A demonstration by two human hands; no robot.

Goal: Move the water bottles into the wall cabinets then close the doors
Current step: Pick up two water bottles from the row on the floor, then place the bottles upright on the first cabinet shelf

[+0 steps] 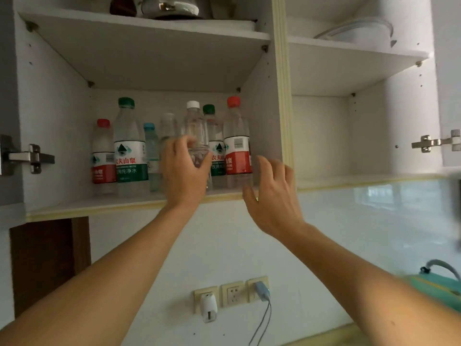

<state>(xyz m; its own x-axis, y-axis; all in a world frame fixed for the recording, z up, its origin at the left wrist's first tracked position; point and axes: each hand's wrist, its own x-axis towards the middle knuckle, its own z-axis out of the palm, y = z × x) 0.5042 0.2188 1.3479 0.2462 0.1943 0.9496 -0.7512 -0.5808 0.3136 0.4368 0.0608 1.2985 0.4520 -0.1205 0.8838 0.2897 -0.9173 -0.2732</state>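
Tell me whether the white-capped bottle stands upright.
Upright: the white-capped bottle has its cap on top; the left hand grips its lower body.

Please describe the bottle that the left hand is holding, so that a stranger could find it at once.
Look at the left wall cabinet, on its bottom shelf, where a row of water bottles stands. The left hand grips one near the middle of the row, the clear bottle. It alone has a white cap and no label.
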